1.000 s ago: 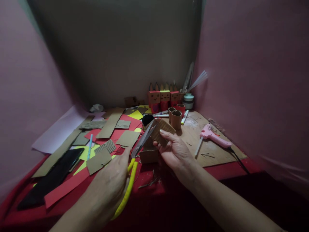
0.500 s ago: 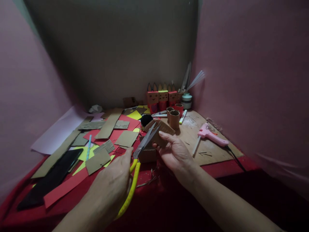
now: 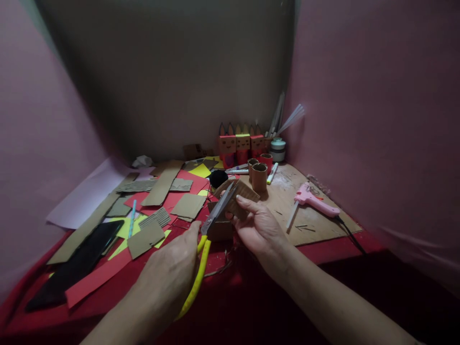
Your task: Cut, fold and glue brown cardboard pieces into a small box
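My left hand (image 3: 170, 268) is closed around the yellow handles of a pair of scissors (image 3: 215, 215), whose blades point up and to the right. In my right hand (image 3: 260, 230) a piece of cardboard (image 3: 242, 201) is pinched between thumb and fingers. The scissor blades lie against the left part of this piece, nearly closed. Behind and below the hands sits a brown cardboard box shape (image 3: 220, 231), partly covered by the scissors. A ball of black yarn (image 3: 218, 178) rests just beyond the blades.
Cardboard scraps (image 3: 189, 206), coloured paper (image 3: 98, 279) and a dark phone-like slab (image 3: 79, 266) lie left. Cardboard tubes (image 3: 259, 177) stand behind my right hand. A pink glue gun (image 3: 316, 200) rests on a brown board (image 3: 316, 232). Decorated cardboard figures (image 3: 242, 148) stand at the back.
The scissor blades have drawn closer together at the cardboard piece. My left hand and the handles have shifted slightly right, and the piece has tilted a little.
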Available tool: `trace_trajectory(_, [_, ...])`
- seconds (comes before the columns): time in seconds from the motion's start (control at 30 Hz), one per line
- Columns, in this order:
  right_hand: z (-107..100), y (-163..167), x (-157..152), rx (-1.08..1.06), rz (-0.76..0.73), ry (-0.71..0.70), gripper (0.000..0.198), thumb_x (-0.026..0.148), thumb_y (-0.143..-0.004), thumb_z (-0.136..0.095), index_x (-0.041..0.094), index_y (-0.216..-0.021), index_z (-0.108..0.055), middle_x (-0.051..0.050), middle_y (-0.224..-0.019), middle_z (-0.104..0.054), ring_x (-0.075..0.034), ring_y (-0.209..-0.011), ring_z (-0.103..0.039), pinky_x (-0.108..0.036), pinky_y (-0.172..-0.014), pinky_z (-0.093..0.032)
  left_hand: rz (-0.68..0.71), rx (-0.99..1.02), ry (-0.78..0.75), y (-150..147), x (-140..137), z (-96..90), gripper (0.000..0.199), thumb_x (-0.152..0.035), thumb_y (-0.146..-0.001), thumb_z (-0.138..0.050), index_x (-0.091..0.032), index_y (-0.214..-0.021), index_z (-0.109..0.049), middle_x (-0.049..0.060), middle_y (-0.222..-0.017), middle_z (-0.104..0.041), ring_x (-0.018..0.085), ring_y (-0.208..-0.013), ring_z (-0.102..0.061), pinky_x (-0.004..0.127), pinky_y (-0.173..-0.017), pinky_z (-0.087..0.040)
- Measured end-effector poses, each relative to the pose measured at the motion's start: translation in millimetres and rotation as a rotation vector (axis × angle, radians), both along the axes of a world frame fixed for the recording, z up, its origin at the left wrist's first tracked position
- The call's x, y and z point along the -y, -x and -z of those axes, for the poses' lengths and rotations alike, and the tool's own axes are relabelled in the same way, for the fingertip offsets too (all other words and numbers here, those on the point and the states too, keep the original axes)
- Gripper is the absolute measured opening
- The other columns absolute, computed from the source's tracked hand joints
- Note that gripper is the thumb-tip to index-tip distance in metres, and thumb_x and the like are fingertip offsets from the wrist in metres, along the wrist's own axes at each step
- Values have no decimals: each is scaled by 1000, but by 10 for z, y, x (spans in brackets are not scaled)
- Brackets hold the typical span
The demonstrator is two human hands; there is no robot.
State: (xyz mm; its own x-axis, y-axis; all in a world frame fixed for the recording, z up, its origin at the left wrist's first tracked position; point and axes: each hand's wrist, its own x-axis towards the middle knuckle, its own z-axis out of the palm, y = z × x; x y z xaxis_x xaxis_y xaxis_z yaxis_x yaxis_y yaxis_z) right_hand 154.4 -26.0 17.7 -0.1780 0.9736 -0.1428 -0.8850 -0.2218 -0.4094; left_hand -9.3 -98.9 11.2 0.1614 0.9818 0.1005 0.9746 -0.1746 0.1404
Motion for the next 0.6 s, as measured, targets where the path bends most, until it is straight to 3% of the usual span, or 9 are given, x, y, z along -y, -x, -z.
trace_trajectory(0.23, [23, 22, -8, 47, -2, -13, 30, 7, -63, -73, 21, -89, -67, 1, -76, -70, -16, -76, -63, -28, -66, -47, 29, 16, -15, 25, 24, -10, 60, -16, -79, -43, -15, -138, -38, 12, -94, -72, 26, -80, -70, 33, -68, -52])
trace_trajectory(0.47, [55, 19, -24, 17, -26, -4, 27, 5, -65, -72, 19, -87, -67, 0, -82, -72, -16, -73, -64, -28, -65, -47, 47, -137, -24, 58, 6, -2, 43, -16, -83, -37, -12, -124, -46, 5, -67, -64, 24, -57, -62, 31, -53, -39])
trace_trajectory(0.6, [69, 18, -25, -7, -46, 6, 24, 4, -66, -71, 17, -86, -67, 0, -78, -72, -15, -72, -65, -26, -62, -45, 64, -202, -14, 87, 11, 26, 44, -14, -78, -40, -11, -122, -47, 4, -65, -61, 25, -57, -61, 32, -52, -36])
